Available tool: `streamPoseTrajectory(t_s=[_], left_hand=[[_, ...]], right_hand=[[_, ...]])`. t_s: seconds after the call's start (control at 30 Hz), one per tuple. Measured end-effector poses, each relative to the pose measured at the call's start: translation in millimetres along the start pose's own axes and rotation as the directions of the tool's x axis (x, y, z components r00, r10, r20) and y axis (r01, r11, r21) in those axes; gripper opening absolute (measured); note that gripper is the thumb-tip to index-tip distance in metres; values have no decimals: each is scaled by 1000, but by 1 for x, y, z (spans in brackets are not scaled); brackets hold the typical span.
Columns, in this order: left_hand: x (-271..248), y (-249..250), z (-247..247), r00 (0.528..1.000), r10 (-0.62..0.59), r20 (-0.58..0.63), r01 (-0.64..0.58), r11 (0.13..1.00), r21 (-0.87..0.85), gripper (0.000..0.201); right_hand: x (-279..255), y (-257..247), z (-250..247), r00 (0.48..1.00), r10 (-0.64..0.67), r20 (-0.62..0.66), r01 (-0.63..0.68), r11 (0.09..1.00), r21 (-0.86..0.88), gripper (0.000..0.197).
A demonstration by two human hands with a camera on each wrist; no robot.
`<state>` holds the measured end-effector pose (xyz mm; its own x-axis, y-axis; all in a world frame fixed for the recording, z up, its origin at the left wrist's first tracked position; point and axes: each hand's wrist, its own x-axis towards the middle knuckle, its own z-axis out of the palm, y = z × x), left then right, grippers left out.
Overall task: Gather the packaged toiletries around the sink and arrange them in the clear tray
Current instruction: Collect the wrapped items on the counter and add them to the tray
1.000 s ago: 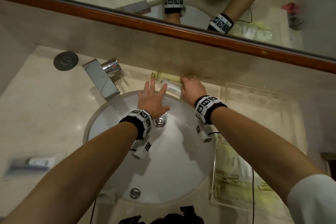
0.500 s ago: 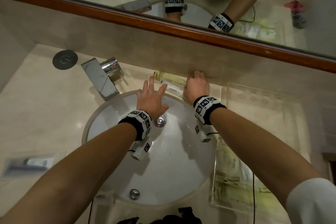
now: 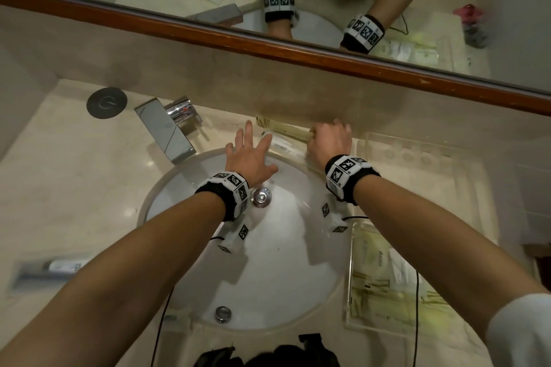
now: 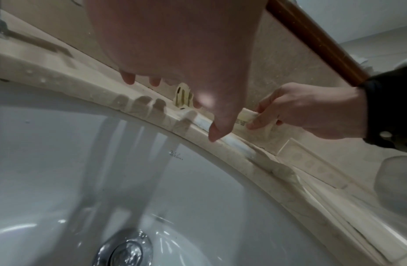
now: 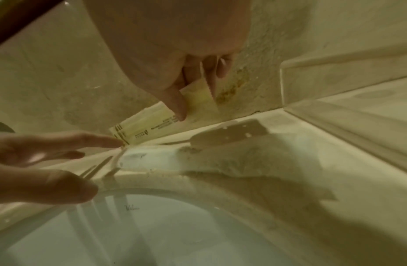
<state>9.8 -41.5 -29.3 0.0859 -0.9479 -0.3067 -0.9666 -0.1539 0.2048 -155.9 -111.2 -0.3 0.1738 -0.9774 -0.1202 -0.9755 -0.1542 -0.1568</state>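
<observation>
yellow packet (image 3: 286, 127) is pinched in your right hand (image 3: 329, 140) behind the sink (image 3: 167, 188), while your left hand (image 3: 249, 155) hovers with fingers spread, grasping nothing.

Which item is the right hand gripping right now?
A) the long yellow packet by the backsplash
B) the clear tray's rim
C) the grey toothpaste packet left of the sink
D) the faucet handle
A: the right hand has thumb and fingers pinched on one end of the long yellow packet, lifting it off the counter beside the backsplash, while the left hand hovers open nearby.
</observation>
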Motion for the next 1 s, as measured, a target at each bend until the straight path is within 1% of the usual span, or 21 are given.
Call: streamPoseTrajectory(t_s=[0.03, 0.1, 0.2, 0.27, 0.33, 0.47, 0.53, 0.67, 0.8, 0.93, 1.0], left_hand=[[-1, 3, -2, 1000, 2, -10, -2, 999, -34, 80], [-1, 9, -7, 998, 17, -68, -25, 993, -118, 85], [-6, 21, -16, 982, 55, -183, -96, 970, -221, 83], [-13, 27, -24, 953, 91, -289, -149, 972, -185, 75], [-20, 30, -32, 925, 117, -362, -175, 976, -133, 66], [-35, 36, -38, 909, 146, -390, -193, 978, -84, 40], [-43, 40, -39, 908, 177, -379, -216, 974, -64, 30], [-62, 55, -42, 929, 253, -269, -272, 962, -34, 28], [-83, 77, -42, 944, 274, -183, -289, 956, -58, 23], [-108, 106, -31, 949, 287, -127, -303, 945, -126, 20], [-116, 121, -23, 953, 289, -88, -301, 935, -188, 25]], right_hand=[[-2, 2, -3, 1000, 11, -24, -11, 1000, 21, 24], [-6, 7, -10, 997, 16, -76, -11, 998, 64, 21], [-17, 14, -23, 995, -8, -104, 20, 994, 110, 19], [-28, 20, -29, 996, -23, -92, 36, 989, 146, 20], [-39, 28, -33, 995, -35, -90, 50, 983, 178, 20], [-63, 44, -39, 996, -63, -66, 78, 965, 250, 20], [-75, 51, -45, 994, -85, -63, 99, 957, 271, 22], [-100, 65, -53, 994, -80, -71, 99, 943, 317, 22], [-127, 86, -58, 997, -78, -3, 73, 932, 355, 21], [-157, 113, -62, 999, -38, 20, 28, 930, 365, 19], [-172, 128, -61, 999, 11, 35, -23, 926, 377, 15]])
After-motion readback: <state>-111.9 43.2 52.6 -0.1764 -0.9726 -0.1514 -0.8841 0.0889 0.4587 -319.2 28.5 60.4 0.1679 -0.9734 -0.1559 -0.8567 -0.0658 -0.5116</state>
